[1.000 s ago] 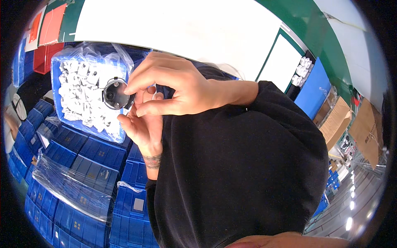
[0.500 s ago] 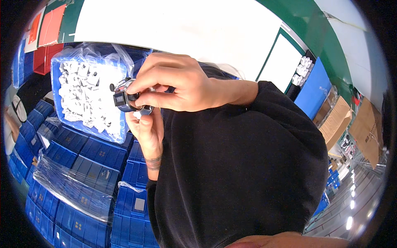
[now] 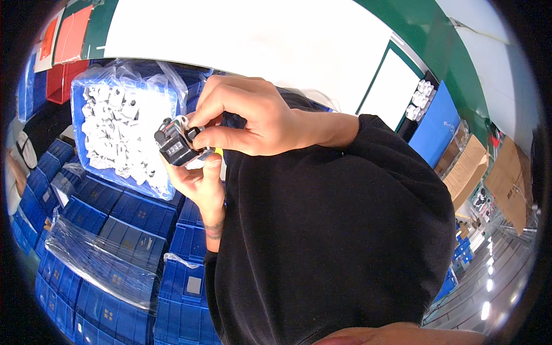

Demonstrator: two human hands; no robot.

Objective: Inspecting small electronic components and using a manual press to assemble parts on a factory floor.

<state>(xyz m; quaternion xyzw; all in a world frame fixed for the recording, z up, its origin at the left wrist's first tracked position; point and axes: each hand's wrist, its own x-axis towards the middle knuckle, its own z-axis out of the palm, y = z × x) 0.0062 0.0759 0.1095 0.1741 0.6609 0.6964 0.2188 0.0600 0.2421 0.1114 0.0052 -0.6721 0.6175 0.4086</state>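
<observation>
A small black and silver hand tally counter (image 3: 177, 148) with a digit window and a side knob is held up in front of the blue bin's right edge. My left hand (image 3: 198, 185), coming from below, grips it from underneath, its thumb against the lower right side. My right hand (image 3: 244, 115) comes from the right and pinches the counter's upper right side between thumb and fingers. A small yellow bit (image 3: 218, 151) shows near my left thumb; I cannot tell what it is. Some of my left fingers are hidden behind the counter.
A plastic-lined blue bin (image 3: 80, 150) full of white parts (image 3: 115, 129) stands at left. Stacked blue crates (image 3: 138, 210), partly film-wrapped, lie below it. A white tabletop (image 3: 247, 40) stretches across the top; cardboard boxes (image 3: 467, 172) stand at right. Another person's arm (image 3: 16, 175) shows far left.
The tally counter has been tilted, so its digit window now faces me more. My left hand has shifted slightly down and left; my right hand keeps nearly the same place.
</observation>
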